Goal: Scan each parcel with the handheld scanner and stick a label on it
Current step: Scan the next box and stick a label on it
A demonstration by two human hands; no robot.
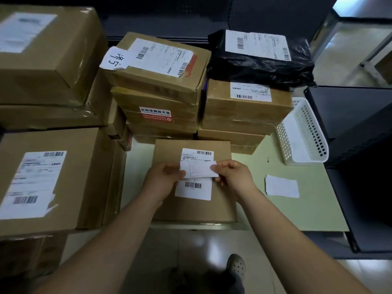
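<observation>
A flat brown parcel (214,206) lies at the table's front edge, bearing a white shipping label with barcodes (194,190). Just above it, both hands hold a small white label (199,169). My left hand (164,177) pinches its left end and my right hand (232,174) pinches its right end. The small label covers the middle of the shipping label. No handheld scanner is in view.
Stacks of brown parcels (159,81) and a black bagged parcel (261,60) stand behind. Large boxes (53,183) fill the left. A white perforated basket (303,134) and a small pile of blank labels (282,186) sit on the pale green table (297,209) at right. Dark shelving borders the right.
</observation>
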